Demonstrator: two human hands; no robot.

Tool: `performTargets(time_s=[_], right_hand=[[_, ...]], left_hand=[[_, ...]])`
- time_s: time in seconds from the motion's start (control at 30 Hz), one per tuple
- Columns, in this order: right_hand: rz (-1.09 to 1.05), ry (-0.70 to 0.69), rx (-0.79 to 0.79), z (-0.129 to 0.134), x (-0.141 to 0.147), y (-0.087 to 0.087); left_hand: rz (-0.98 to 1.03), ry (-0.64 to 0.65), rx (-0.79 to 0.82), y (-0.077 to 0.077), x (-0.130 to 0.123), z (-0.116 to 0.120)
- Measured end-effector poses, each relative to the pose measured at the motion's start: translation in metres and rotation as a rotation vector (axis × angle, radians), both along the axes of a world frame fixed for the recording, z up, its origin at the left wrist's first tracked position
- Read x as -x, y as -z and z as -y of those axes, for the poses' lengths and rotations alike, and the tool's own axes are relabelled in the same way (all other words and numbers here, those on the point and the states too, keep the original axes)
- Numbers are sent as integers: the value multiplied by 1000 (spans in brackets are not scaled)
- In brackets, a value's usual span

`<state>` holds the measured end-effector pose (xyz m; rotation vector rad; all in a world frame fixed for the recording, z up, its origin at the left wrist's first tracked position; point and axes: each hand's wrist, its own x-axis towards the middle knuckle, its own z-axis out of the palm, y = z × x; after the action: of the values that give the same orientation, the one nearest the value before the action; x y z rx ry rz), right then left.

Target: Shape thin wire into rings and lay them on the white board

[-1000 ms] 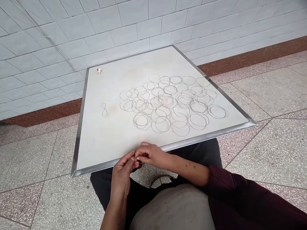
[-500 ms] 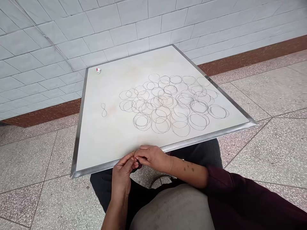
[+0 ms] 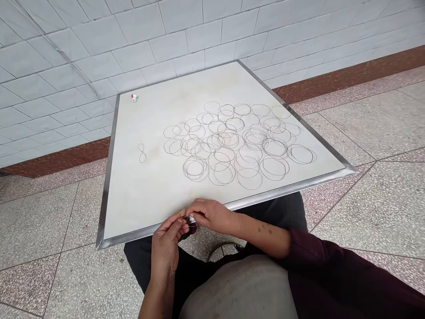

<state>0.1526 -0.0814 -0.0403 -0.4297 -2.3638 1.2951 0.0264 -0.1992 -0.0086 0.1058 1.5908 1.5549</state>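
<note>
Over the table's near edge, my left hand [image 3: 166,241] pinches a thin wire [image 3: 191,227] between thumb and fingers. My right hand [image 3: 214,216], just beside it, also has its fingertips closed on the wire. A short stretch of wire shows in the gap between both hands; the rest is hidden by the fingers. Beyond my hands, many thin wire rings [image 3: 222,173] lie flat and overlapping on the white tabletop [image 3: 149,199]. Farther left lies a small wire loop [image 3: 142,157] twisted into a figure eight.
A small white and red object [image 3: 134,98] stands near the far left corner. Metal trim [image 3: 133,234] borders the tabletop. Behind it is a white tiled wall [image 3: 179,44]. My legs are under the near edge, and a curved rim [image 3: 219,248] shows below between them.
My hands have drawn slightly apart, the left one moving a little left, so more of the wire shows between them. The rings on the table have not moved.
</note>
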Motion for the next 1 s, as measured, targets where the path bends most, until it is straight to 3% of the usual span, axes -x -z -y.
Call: performTargets(time_s=[0.2, 0.57, 0.7, 0.83, 1.0], right_hand=[[-2, 20, -62, 3, -2, 2], [60, 176, 148, 17, -7, -14], [61, 244, 196, 20, -3, -11], [42, 292, 222, 26, 0, -6], [-24, 222, 207, 31, -3, -6]], left_hand=[[8, 31, 17, -4, 2, 1], [-63, 162, -44, -24, 7, 0], [-82, 103, -107, -22, -1, 2], [-40, -52, -161, -12, -13, 1], [-1, -136, -222, -8, -19, 1]])
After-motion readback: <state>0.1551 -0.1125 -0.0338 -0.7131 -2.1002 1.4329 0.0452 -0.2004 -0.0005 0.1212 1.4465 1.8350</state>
